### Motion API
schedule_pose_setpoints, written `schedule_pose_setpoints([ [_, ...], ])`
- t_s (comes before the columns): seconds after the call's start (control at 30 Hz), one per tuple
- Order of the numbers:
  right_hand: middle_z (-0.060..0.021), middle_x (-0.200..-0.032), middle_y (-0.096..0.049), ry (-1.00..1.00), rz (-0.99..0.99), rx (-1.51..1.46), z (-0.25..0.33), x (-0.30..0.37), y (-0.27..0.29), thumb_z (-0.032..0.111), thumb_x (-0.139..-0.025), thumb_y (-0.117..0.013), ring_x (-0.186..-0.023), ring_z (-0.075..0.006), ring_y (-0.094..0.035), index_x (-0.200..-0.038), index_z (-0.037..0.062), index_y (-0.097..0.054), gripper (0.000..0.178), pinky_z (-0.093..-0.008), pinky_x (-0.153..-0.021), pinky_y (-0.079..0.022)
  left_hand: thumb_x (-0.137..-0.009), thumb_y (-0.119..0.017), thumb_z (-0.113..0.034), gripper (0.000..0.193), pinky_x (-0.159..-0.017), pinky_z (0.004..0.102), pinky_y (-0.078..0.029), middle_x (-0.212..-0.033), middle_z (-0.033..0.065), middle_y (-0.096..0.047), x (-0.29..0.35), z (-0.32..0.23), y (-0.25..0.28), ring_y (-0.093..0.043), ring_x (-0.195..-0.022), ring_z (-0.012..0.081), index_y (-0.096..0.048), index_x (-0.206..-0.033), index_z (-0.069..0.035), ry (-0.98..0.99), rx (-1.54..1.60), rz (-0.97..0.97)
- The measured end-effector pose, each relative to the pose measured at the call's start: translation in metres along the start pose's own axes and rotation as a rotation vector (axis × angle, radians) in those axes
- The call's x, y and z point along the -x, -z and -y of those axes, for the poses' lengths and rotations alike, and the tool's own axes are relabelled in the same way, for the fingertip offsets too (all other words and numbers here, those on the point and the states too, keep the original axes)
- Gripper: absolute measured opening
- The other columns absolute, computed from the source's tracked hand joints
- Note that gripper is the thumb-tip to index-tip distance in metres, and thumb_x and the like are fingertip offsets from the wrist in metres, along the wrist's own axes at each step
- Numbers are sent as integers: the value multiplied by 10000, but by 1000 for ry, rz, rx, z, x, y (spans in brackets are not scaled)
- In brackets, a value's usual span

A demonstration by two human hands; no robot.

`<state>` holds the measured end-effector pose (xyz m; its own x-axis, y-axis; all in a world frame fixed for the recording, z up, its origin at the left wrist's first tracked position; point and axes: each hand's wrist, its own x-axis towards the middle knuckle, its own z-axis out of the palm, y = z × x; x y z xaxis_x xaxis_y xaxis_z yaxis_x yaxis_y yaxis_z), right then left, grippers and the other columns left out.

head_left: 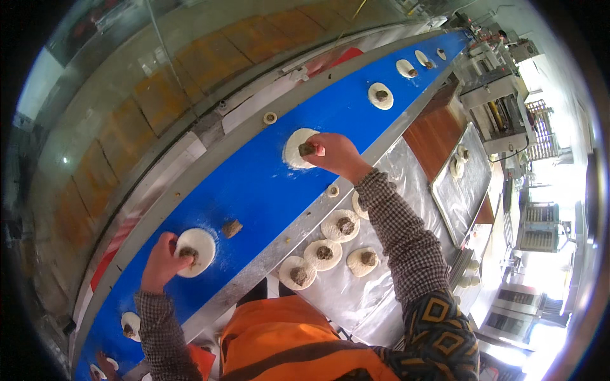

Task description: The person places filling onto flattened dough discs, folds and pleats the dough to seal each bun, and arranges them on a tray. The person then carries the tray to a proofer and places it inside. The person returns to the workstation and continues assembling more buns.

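On the blue conveyor belt (254,184), my right hand (342,155) pinches a lump of brown filling (307,149) at a flat white dough round (294,154). Farther left and nearer, my left hand (160,265) has its fingertips closed at another lump of brown filling (188,255), which lies on a second dough round (202,244). A loose brown lump (232,228) sits directly on the belt between the two rounds. My fingers partly cover both lumps that I touch.
Several filled rounds (325,253) lie on a plastic-covered table (343,298) beside the belt. More filled rounds (381,96) sit up the belt. A metal tray (480,184) stands at right. Another person's hand (107,367) is at lower left, near a round (131,326).
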<state>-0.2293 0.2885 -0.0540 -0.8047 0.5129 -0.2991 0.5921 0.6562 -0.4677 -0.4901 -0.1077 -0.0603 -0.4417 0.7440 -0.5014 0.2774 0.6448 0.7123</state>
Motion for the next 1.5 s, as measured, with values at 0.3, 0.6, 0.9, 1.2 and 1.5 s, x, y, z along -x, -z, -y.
schedule_pose_setpoints([
  [0.3,-165,-941,-659,-157,19,-7,39,-15,-46,524,-664,-750,-872,-312,-633,-979,25,-692,593,-433,-734,-517,-866,-587,-201,488,-895,392,-493,-1198,150,-577,135,144,11,-578,-1083,270,-472,-1292,6,171,922,-307],
  [0.6,-122,-955,-635,-76,-361,-777,77,64,-90,249,-696,-803,-839,-289,-624,-1002,28,-594,432,-400,-750,-513,-929,-484,-245,463,-969,468,-459,-1260,150,-548,80,-2,-73,-541,-1152,289,-471,-1318,6,1,366,-41],
  [0.9,-116,-1151,-621,-361,-744,-1141,-154,179,14,74,-856,-690,-1008,-185,-622,-1291,-40,-493,491,-316,-875,-532,-874,-599,-145,420,-908,326,-468,-1177,121,-596,-61,-255,-315,-587,-1039,199,-517,-1259,0,-13,701,977],
  [1.2,-119,-1151,-615,-447,-588,-1713,-254,156,15,166,-929,-628,-966,-214,-657,-1265,-22,-497,407,-357,-785,-596,-806,-666,-165,533,-882,342,-482,-1129,153,-647,-204,-333,-420,-619,-1020,228,-518,-1290,3,-628,-273,795],
  [1.5,-203,-1072,-656,-634,-569,-568,-242,154,1,342,-808,-681,-944,-344,-654,-1154,28,-615,473,-395,-814,-521,-782,-678,-352,609,-922,371,-453,-1181,176,-622,-187,-322,-378,-599,-1060,284,-533,-1260,-4,-334,-430,875],
])
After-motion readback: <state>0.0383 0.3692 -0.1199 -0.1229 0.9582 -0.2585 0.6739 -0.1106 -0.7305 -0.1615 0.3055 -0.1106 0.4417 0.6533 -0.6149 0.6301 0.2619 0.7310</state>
